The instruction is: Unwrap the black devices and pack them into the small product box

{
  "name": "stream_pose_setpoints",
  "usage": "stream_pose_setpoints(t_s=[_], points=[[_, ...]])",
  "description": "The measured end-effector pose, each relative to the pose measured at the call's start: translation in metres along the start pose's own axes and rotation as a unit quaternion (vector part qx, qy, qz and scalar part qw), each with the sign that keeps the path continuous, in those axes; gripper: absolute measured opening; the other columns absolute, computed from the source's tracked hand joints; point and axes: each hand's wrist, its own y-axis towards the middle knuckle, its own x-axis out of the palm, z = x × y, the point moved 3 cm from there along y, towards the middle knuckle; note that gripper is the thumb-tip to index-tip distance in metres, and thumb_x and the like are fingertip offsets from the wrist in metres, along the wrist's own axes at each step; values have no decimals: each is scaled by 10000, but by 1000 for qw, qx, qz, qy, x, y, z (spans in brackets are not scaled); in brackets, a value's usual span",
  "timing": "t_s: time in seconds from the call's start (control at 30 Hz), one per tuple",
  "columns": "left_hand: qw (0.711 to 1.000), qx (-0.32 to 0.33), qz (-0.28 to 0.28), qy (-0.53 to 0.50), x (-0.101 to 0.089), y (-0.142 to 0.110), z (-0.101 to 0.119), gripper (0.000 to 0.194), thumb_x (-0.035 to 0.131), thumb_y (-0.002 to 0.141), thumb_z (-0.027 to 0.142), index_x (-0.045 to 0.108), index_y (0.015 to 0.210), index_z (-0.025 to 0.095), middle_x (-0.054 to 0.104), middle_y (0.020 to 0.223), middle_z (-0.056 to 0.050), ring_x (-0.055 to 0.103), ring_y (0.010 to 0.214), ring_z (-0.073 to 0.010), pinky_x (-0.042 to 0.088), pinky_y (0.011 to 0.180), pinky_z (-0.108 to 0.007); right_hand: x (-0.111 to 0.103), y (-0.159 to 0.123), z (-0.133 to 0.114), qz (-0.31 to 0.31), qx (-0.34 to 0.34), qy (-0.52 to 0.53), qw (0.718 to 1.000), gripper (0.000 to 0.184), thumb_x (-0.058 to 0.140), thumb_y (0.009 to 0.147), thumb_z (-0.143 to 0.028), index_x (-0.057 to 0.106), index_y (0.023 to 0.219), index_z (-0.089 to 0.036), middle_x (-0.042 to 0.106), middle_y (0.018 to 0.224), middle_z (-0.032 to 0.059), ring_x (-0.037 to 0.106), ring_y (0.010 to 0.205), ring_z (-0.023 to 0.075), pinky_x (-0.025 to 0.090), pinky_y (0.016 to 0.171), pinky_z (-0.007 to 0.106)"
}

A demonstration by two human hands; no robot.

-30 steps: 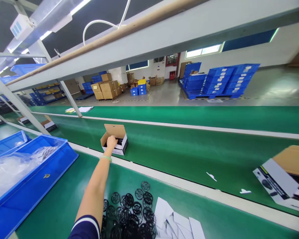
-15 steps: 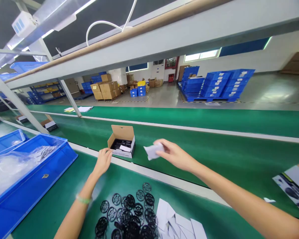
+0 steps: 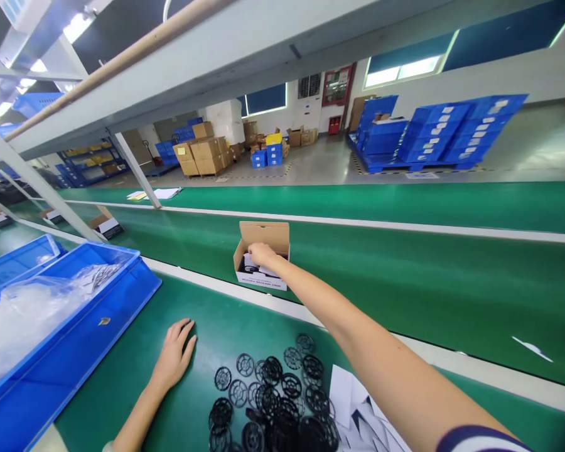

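Observation:
My right hand [image 3: 263, 255] reaches into an open cardboard box [image 3: 263, 282] with a white printed front and a raised brown lid. Its bent fingers are on a small white packet [image 3: 250, 260], partly hidden by the hand. Dark items lie inside the box, mostly covered by my hand and wrist. My left hand [image 3: 173, 353] rests on the green work surface with its fingers apart, holding nothing. To its right lies a heap of black spoked plastic rings [image 3: 269, 398]. Beside them, folded white papers [image 3: 341, 392] are spread under my right forearm.
A blue bin [image 3: 89, 339] with clear plastic bags stands at the left. The box sits on a green conveyor belt [image 3: 405, 282] behind a pale rail [image 3: 202, 281]. More boxes [image 3: 107, 225] stand farther left. A scrap of white paper [image 3: 532, 347] lies on the belt at right.
My right hand has carried the white packet left into the box. My left hand has left the box's edge and come down onto the work surface. The view has shifted, and the box appears farther right.

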Motion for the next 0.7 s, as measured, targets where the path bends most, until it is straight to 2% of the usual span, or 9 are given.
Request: stream_pose_setpoints(t_s=[0.1, 0.2, 0.3, 0.37, 0.4, 0.47, 0.53, 0.6, 0.7], points=[[1000, 0, -3, -5, -1, 1, 2, 359, 425, 933, 380, 605, 1191, 208, 600, 1209, -130, 547, 1150, -300, 471, 1000, -504, 6, -12, 3, -2, -18, -42, 999, 128, 637, 991, -264, 635, 1035, -144, 579, 1130, 87, 555, 1037, 270, 470, 912, 456], [1000, -1, -1, -14, -4, -1, -3, 358, 433, 922, 390, 618, 1155, 191, 612, 1197, -141, 554, 1140, -303, 472, 994, -509, -4, -37, 6, 9, -39, -64, 997, 75, 617, 984, -186, 645, 1027, -132, 585, 1121, 96, 528, 1077, 288, 436, 933, 468], [999, -20, 18, -37, -9, 1, -6, 360, 448, 889, 431, 641, 1068, 186, 639, 1152, -144, 570, 1116, -314, 464, 996, -525, -26, -88, 14, 37, -71, -62, 995, 169, 544, 990, -109, 631, 1135, -115, 559, 1200, 144, 488, 1127, 305, 392, 952, 428], [996, -58, 36, -60, -8, 9, 5, 374, 455, 866, 470, 637, 1034, 189, 657, 1095, -133, 601, 1058, -311, 486, 964, -524, -40, -139, 27, 41, -91, -52, 994, 210, 541, 990, -120, 621, 1184, -140, 576, 1200, 128, 509, 1102, 290, 386, 943, 384], [994, -72, 36, -79, -4, 15, 19, 383, 456, 862, 482, 629, 1037, 188, 658, 1072, -126, 622, 1014, -299, 511, 932, -505, -46, -168, 36, 37, -96, -47, 994, 208, 559, 983, -134, 628, 1178, -156, 599, 1172, 107, 533, 1070, 280, 395, 930, 367], [990, -56, -4, -130, 10, 33, 63, 391, 462, 876, 476, 605, 1085, 178, 647, 1069, -112, 650, 930, -255, 556, 858, -433, -51, -234, 60, 25, -91, -34, 995, 190, 585, 960, -146, 651, 1136, -174, 636, 1099, 79, 576, 1001, 269, 425, 889, 348], [981, 33, -92, -165, 31, 51, 123, 375, 491, 894, 429, 583, 1150, 172, 630, 1115, -102, 654, 900, -213, 568, 817, -360, -48, -300, 88, 21, -59, -10, 998, 196, 555, 946, -138, 662, 1107, -173, 647, 1068, 84, 600, 964, 273, 457, 851, 353], [971, 128, -166, -120, 51, 66, 180, 369, 564, 880, 358, 566, 1197, 169, 629, 1142, -97, 651, 914, -202, 559, 824, -327, -38, -361, 115, 19, -14, 22, 999, 229, 516, 932, -137, 662, 1106, -169, 646, 1081, 102, 606, 972, 287, 476, 847, 379], [958, 202, -204, -20, 70, 83, 231, 294, 693, 805, 249, 633, 1077, 158, 671, 1041, -95, 656, 897, -217, 552, 816, -320, -18, -432, 140, 10, 39, 62, 997, 277, 525, 893, -138, 649, 1140, -156, 630, 1127, 124, 593, 1007, 301, 479, 887, 425]])
